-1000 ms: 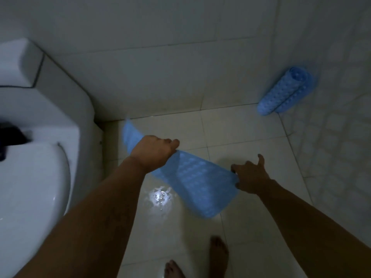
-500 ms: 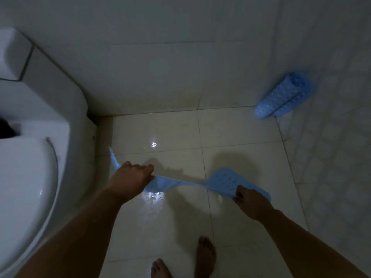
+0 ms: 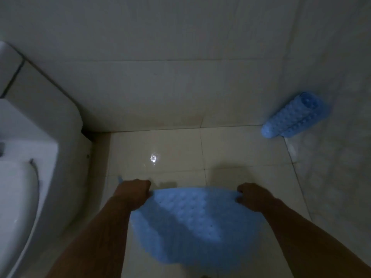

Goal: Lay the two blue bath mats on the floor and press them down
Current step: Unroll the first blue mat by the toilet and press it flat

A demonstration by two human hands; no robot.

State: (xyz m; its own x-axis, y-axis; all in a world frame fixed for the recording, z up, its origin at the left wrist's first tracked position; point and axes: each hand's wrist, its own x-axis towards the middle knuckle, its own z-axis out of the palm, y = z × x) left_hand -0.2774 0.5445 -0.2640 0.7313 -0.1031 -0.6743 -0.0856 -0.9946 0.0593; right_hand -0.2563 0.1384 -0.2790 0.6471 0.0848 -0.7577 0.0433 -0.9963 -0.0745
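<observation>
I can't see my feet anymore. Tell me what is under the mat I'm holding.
Under the held mat, only floor tile shows around its edges. Whatever lies directly beneath is covered. Left hand and right hand grip its far edge.

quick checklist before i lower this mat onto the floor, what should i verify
1. Left hand grip on the open mat: ok, fingers curled over its far edge.
2. Right hand grip: ok, holding the same edge.
3. Mat spread out, not folded: ok on the part in view; its near end drops below the picture, cannot tell.
4. Floor ahead free of clutter: ok, bare tiles; a bright glint could be water, cannot tell.
5. Room beside the toilet: ok, it stands to the left of the mat.
6. Second mat: not ok, rolled up in the far right corner.
</observation>
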